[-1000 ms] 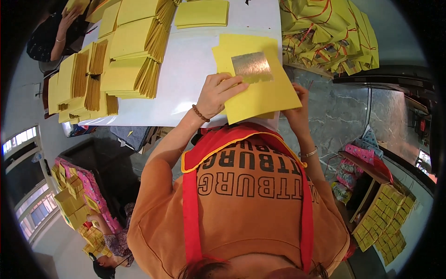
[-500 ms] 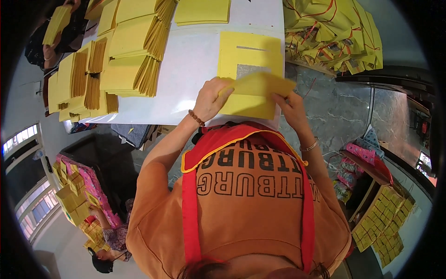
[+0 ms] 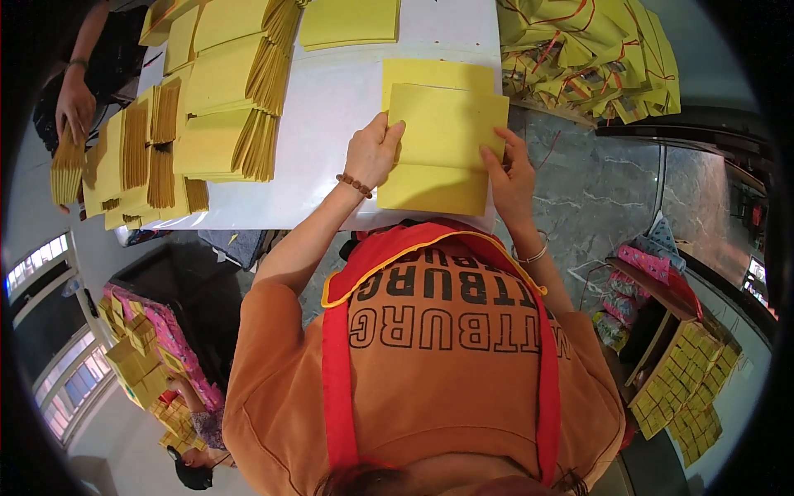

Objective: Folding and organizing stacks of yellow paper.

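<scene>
Down has come my one top yellow sheet point(image 3: 451, 128), hiding the silver patch. Its long side runs left to right, over yellow paper point(image 3: 434, 194) on the desk point(image 3: 327, 124), near right. My left hand point(image 3: 372, 151) pinches its left edge. My right hand point(image 3: 511, 178) touches its right edge; I can't tell if it pinches. One yellow pile point(image 3: 349, 21) lies far.
</scene>
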A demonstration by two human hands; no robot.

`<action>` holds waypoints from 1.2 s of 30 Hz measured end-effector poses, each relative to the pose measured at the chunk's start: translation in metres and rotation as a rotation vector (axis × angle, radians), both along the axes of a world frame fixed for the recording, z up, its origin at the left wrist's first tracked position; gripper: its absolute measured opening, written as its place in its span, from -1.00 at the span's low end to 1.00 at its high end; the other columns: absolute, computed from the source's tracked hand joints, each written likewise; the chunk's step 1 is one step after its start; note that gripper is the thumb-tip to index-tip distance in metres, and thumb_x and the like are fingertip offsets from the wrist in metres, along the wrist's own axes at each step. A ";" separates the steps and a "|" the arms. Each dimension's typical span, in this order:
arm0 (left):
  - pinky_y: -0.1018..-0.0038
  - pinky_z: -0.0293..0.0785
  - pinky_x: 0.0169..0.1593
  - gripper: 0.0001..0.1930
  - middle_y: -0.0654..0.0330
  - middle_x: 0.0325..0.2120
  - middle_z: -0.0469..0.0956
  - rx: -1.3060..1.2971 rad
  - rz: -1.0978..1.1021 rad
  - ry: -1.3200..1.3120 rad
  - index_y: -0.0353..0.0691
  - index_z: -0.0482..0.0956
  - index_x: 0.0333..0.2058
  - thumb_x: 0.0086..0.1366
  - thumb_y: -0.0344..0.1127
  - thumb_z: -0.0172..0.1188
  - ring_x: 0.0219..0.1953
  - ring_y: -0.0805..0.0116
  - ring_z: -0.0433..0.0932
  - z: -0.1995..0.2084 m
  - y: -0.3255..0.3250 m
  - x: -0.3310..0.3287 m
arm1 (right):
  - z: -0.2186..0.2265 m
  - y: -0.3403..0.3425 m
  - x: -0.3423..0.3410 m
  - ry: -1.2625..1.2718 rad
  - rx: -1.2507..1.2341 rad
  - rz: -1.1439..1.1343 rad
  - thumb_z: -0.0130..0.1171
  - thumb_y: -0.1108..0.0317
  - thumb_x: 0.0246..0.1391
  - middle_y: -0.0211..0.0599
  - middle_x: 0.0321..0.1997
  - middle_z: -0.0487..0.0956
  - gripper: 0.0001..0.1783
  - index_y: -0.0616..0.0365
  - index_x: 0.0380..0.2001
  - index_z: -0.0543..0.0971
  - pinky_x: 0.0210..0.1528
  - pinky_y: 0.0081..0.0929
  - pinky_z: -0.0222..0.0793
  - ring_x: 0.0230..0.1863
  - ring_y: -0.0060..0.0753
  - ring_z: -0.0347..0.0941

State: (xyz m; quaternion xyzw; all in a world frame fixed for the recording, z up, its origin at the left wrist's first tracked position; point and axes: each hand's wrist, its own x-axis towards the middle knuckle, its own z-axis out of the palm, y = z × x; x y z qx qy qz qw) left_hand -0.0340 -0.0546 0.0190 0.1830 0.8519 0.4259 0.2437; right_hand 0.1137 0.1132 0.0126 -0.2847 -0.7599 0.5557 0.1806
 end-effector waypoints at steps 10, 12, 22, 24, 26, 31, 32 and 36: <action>0.27 0.30 -0.54 -0.70 0.09 -0.72 0.46 -0.132 -0.086 0.093 -0.31 0.39 -0.49 0.21 -0.15 0.04 -0.63 0.10 0.47 0.014 0.003 -0.010 | -0.020 0.005 -0.009 -0.018 -0.010 -0.068 0.15 0.38 -0.01 -0.37 -0.57 0.49 -0.71 0.17 -0.17 0.49 -0.50 -0.63 0.25 -0.57 -0.67 0.30; 0.25 0.32 -0.54 -0.74 0.11 -0.69 0.48 -0.208 -0.102 0.133 -0.27 0.39 -0.41 0.20 -0.15 0.06 -0.61 0.09 0.49 0.010 0.002 -0.010 | -0.018 0.005 -0.011 -0.038 0.004 -0.066 0.15 0.37 -0.02 -0.37 -0.58 0.47 -0.70 0.17 -0.16 0.49 -0.51 -0.63 0.23 -0.58 -0.67 0.28; 0.34 0.36 -0.42 -0.59 0.14 -0.48 0.52 -0.233 -0.063 0.287 -0.21 0.34 -0.06 0.15 -0.19 0.15 -0.45 0.21 0.51 0.018 0.005 -0.006 | -0.009 0.007 -0.013 -0.126 0.072 -0.034 0.15 0.34 -0.04 -0.25 -0.58 0.51 -0.70 0.14 -0.18 0.50 -0.47 -0.51 0.30 -0.57 -0.49 0.41; 0.26 0.29 -0.12 -0.54 0.10 -0.18 0.44 -0.097 -0.166 0.882 -0.17 0.35 -0.02 0.10 -0.21 0.18 -0.11 0.17 0.41 0.022 0.012 0.000 | -0.010 0.008 -0.013 -0.166 0.076 -0.022 0.15 0.33 -0.04 -0.22 -0.56 0.53 -0.70 0.14 -0.18 0.50 -0.46 -0.49 0.32 -0.56 -0.45 0.44; 0.23 0.20 -0.03 -0.55 0.09 -0.09 0.38 -0.043 -0.299 0.854 -0.15 0.36 -0.02 0.10 -0.21 0.18 -0.02 0.14 0.32 0.015 0.024 0.007 | -0.016 0.008 -0.012 -0.101 0.098 -0.033 0.15 0.32 -0.04 -0.23 -0.56 0.52 -0.70 0.14 -0.19 0.50 -0.46 -0.50 0.31 -0.57 -0.43 0.43; 0.18 0.07 0.12 -0.54 0.10 0.06 0.27 -0.086 -0.542 0.873 -0.07 0.37 0.02 0.17 -0.04 0.07 0.12 0.10 0.18 -0.001 0.038 0.020 | -0.018 0.006 -0.013 -0.069 0.098 -0.039 0.16 0.31 -0.04 -0.23 -0.61 0.48 -0.70 0.14 -0.19 0.51 -0.51 -0.48 0.27 -0.62 -0.44 0.37; 0.18 0.07 0.12 -0.54 0.10 0.06 0.27 -0.087 -0.542 0.873 -0.07 0.37 0.02 0.17 -0.04 0.07 0.12 0.10 0.18 -0.004 0.038 0.020 | -0.019 0.006 -0.013 -0.093 0.099 -0.032 0.16 0.31 -0.04 -0.23 -0.62 0.47 -0.70 0.14 -0.19 0.51 -0.52 -0.48 0.26 -0.63 -0.45 0.34; 0.17 0.04 0.14 -0.49 0.11 0.09 0.23 -0.116 -0.556 0.880 -0.05 0.33 0.06 0.18 0.02 0.04 0.14 0.12 0.15 -0.008 0.039 0.019 | -0.014 0.005 -0.013 -0.048 0.107 -0.061 0.15 0.32 -0.04 -0.23 -0.68 0.42 -0.71 0.16 -0.20 0.51 -0.58 -0.49 0.22 -0.69 -0.45 0.28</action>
